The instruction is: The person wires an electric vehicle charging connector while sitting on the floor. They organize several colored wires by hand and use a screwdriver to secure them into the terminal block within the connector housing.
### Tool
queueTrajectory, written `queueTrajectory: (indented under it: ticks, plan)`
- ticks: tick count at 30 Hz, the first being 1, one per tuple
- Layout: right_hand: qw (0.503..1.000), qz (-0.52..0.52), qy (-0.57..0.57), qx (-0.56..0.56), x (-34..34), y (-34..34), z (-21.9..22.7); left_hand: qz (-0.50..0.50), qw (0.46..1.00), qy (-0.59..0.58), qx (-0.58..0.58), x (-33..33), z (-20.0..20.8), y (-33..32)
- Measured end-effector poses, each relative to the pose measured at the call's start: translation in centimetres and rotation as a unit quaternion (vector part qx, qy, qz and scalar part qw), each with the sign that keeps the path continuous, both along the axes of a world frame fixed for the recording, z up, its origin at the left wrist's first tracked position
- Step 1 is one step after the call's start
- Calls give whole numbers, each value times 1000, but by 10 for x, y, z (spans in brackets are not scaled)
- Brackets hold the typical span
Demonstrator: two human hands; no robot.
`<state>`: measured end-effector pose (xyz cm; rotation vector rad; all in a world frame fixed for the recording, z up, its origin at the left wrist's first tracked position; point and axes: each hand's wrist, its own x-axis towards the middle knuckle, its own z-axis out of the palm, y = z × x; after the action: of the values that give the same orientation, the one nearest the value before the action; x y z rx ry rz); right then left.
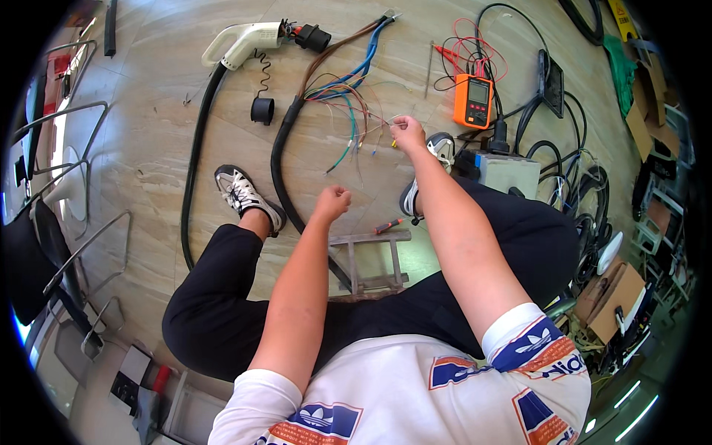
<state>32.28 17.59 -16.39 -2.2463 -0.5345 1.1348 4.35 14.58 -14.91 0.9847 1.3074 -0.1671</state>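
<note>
My right hand (408, 135) pinches a thin wire of the loose bundle, its fingers closed at the wire's end. Thin coloured wires (354, 122) fan out over the floor from the split end of a thick black cable (280, 148). Thicker brown and blue conductors (371, 46) leave the same split and run away from me. My left hand (334, 202) hovers nearer to me, below a green wire (348, 141), with its fingers curled together. Whatever it may hold is hidden. A screwdriver (388, 226) with an orange and black handle lies between my hands and the stool.
A white charging gun (248, 43) with black cable lies far left, a black cap (262, 110) beside it. An orange multimeter (472, 101) with red and black leads sits right. Nearby are a grey box (510, 175), coiled cables (593, 200), a small wooden stool (371, 239) and metal-framed chairs (55, 245).
</note>
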Motion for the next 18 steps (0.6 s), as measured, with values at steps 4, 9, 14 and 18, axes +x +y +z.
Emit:
queueTrajectory:
  ticks: [4,9,14,18]
  plan:
    - [983,131,-115,-51,-11,-9,-6,2,1000,14,4,3,10,0]
    - [957,153,-228,-97,-28,11,9,33,999,26,-27,-6,3,-10]
    - [939,229,-204,-154,-7,29,-1,59,997,25,-52,-5,1,-12]
    - [932,259,-208,-146,10,31,-14,39,998,24,-47,0,-3,-3]
